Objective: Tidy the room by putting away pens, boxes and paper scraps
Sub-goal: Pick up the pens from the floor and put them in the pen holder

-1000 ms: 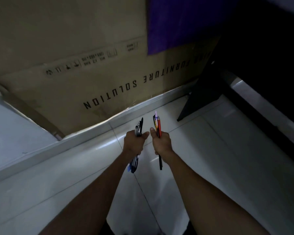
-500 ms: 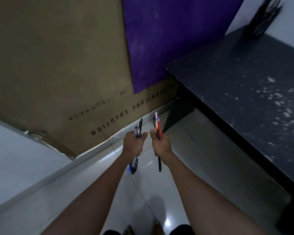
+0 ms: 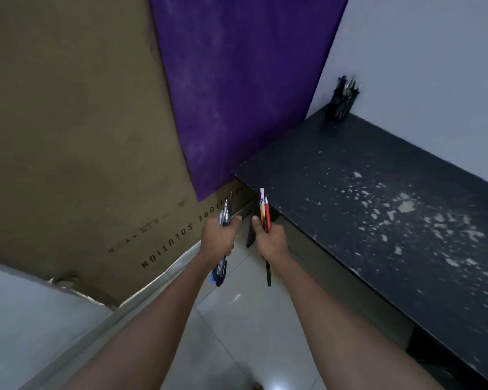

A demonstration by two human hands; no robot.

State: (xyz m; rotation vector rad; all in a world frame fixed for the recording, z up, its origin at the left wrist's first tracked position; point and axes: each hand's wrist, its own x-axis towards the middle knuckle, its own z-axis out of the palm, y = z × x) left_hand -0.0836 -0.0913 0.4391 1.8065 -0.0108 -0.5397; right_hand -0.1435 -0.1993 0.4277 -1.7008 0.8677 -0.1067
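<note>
More of the black table (image 3: 378, 235) is being brought into view than a second ago, and the pen holder (image 3: 341, 104) at its far corner is now being shown sharply, while both hands are being kept at the same place in the frame. A large cardboard sheet (image 3: 68, 136) is being leaned against the wall on the left, partly overlapped by a purple panel (image 3: 237, 80). The left hand (image 3: 219, 239) is being closed round a bundle of dark and blue pens (image 3: 226, 213). The right hand (image 3: 269, 240) is being closed round red and orange pens (image 3: 265, 212), with one dark pen being let hang below the fist. Both bundles are being held upright over the tiled floor (image 3: 251, 319), just beside the table's near corner and well apart from the holder. Pale paper scraps (image 3: 406, 209) are being left scattered across the table top. The pens are being judged light, stiff and smooth-barrelled, so likely to slide out of a loose fist. A firm wrap round mid-barrel is being judged the safest hold.
</note>
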